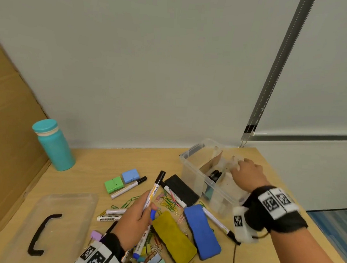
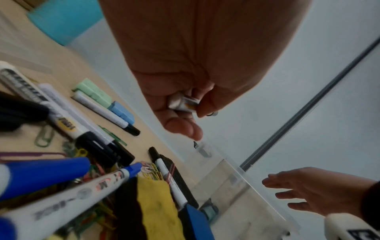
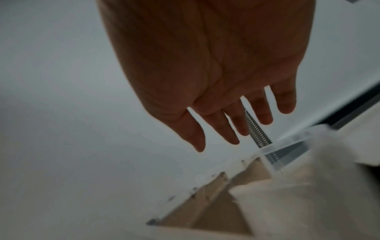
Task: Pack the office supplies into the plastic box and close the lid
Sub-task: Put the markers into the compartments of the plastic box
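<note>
My left hand (image 1: 148,202) grips a white marker with a black cap (image 1: 155,187), lifted tilted above the pile of supplies; the marker's butt end (image 2: 183,102) shows inside the curled fingers in the left wrist view. The clear plastic box (image 1: 189,164) stands open at the right, with black markers (image 1: 214,174) and a cardboard divider (image 1: 211,162) inside. My right hand (image 1: 241,165) hovers over the box's far end, fingers (image 3: 232,129) spread and empty. The clear lid (image 1: 68,210) with its black handle lies flat at the left front.
Loose on the table are more markers (image 1: 128,187), black (image 1: 182,189), blue (image 1: 202,231) and yellow erasers (image 1: 174,238), paper clips (image 1: 167,201), binder clips (image 1: 154,259), and green (image 1: 113,184) and blue small boxes (image 1: 130,175). A teal bottle (image 1: 54,145) stands back left beside a cardboard wall (image 1: 7,142).
</note>
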The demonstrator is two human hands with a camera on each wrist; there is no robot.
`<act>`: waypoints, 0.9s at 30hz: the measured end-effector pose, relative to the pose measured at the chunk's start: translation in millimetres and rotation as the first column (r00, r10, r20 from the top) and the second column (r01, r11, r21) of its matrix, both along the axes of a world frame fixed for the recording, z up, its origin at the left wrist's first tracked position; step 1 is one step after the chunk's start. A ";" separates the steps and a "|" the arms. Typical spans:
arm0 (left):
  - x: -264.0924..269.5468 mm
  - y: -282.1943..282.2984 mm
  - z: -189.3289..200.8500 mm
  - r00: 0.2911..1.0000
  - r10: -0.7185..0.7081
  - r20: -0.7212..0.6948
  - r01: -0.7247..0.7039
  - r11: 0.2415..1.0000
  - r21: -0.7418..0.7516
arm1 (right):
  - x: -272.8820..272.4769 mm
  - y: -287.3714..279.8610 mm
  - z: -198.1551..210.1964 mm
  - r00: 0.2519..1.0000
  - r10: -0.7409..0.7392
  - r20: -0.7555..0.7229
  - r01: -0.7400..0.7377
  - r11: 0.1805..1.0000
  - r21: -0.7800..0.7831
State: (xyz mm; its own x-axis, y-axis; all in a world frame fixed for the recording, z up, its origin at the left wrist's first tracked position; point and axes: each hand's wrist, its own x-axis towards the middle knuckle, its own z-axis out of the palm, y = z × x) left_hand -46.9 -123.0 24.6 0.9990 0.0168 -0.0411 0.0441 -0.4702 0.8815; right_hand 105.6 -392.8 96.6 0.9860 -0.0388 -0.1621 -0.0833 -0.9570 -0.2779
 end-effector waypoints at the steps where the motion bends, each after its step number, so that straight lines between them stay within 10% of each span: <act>1: 3.5 -7.1 2.4 1.000 -0.023 0.016 0.022 0.999 0.033 | -3.1 -10.7 -11.2 0.999 -0.022 0.028 0.023 0.999 -0.025; 8: 72.4 -91.6 44.7 0.987 -0.100 0.127 0.032 0.893 0.450 | -16.2 -34.4 -67.9 0.985 -0.090 0.144 0.078 0.993 0.084; 16: 159.8 -163.0 69.1 0.971 -0.230 -0.058 0.173 0.517 0.838 | -16.2 -32.9 -78.5 0.977 -0.087 0.196 0.045 0.976 0.212; 20: 186.9 -171.9 46.7 0.923 -0.203 -0.328 0.384 0.567 0.729 | -17.2 -32.2 -79.7 0.972 -0.101 0.210 0.049 0.969 0.242; 27: 192.2 -163.4 41.3 0.910 -0.218 -0.353 0.410 0.602 0.685 | -17.2 -33.6 -81.6 0.965 -0.106 0.240 0.037 0.960 0.277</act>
State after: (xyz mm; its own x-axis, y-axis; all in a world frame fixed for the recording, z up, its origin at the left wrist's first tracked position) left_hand 145.4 -286.4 65.9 0.9131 -0.1762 -0.3678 -0.0971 -0.9698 0.2237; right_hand 88.4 -426.4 15.0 0.9922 -0.1003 0.0746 -0.0438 -0.8381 -0.5437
